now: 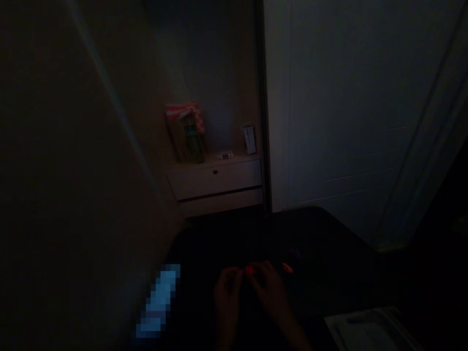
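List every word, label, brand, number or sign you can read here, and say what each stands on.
No text is readable in this dark picture.
Upright pale items at the back: too small and dim.
Blue patch at left: pixelated, nothing legible.
Pale flat thing, lower right: dark marks, too dim to read.
Red piece at the right hand: no lettering visible.

The left hand (227, 290) and right hand (269, 285) are bare, and so are the slim forearms (288, 324) on the near side; darkness softens their outlines and hides most finer detail.
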The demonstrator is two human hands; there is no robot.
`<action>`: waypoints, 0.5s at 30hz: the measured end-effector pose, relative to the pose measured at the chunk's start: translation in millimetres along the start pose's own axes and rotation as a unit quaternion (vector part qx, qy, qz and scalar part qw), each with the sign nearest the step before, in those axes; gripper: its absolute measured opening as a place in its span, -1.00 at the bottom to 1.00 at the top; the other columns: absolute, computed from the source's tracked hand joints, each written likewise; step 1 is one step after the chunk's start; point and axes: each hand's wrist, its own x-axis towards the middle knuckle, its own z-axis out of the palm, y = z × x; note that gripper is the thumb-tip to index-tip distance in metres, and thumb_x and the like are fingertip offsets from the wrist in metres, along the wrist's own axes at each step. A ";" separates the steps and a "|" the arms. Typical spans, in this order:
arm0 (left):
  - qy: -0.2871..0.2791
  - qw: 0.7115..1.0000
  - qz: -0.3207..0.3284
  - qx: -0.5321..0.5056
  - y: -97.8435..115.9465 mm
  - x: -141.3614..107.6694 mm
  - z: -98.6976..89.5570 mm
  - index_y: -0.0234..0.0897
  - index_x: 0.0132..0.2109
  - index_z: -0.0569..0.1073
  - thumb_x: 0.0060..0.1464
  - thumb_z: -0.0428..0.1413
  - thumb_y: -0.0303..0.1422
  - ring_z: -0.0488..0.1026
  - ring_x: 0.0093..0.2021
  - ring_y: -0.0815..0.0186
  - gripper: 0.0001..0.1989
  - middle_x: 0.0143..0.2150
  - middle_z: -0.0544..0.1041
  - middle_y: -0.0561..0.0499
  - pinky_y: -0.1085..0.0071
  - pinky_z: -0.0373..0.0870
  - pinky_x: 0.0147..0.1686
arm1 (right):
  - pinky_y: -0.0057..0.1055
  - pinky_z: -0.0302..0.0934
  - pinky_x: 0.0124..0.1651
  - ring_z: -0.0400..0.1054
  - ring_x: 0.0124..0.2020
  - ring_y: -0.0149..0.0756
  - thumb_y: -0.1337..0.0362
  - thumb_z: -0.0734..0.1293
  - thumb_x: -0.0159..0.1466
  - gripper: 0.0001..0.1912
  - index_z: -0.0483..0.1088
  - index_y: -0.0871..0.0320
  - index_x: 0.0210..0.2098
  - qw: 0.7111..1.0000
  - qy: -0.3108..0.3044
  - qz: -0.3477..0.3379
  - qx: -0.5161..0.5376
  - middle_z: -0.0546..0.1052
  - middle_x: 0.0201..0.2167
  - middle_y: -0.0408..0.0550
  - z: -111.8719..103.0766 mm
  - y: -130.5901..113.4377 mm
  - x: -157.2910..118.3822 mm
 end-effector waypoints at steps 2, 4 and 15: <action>-0.005 1.000 -0.001 -0.002 -2.2 0.3 -0.9 -0.27 -0.18 0.58 -0.07 0.24 0.18 0.60 -0.18 0.14 -0.42 -0.20 0.65 -0.12 0.26 0.51 -0.13 | -0.37 0.40 -0.17 0.53 -0.22 -0.20 0.10 0.34 0.35 -0.74 0.58 0.08 -0.10 1.000 0.000 0.000 0.001 0.58 -0.19 0.00 0.0 0.0 0.0; -0.003 1.000 -0.002 0.005 -5.6 0.6 -2.1 -0.27 -0.17 0.58 0.01 0.16 0.22 0.58 -0.23 0.17 -0.39 -0.24 0.65 -0.11 0.28 0.50 -0.17 | -0.37 0.40 -0.18 0.53 -0.23 -0.20 0.09 0.33 0.36 -0.73 0.58 0.08 -0.11 1.000 0.000 -0.001 0.000 0.58 -0.20 0.01 -0.3 -0.6 -0.1; 0.002 0.999 0.013 0.030 -8.0 0.7 -1.2 -0.26 -0.32 0.52 -0.08 0.25 0.19 0.50 -0.35 0.26 -0.44 -0.40 0.56 0.00 0.37 0.43 -0.28 | -0.34 0.40 -0.12 0.53 -0.17 -0.17 0.08 0.31 0.37 -0.71 0.58 0.10 -0.10 1.000 -0.003 0.008 -0.003 0.59 -0.18 0.03 0.8 -0.1 0.1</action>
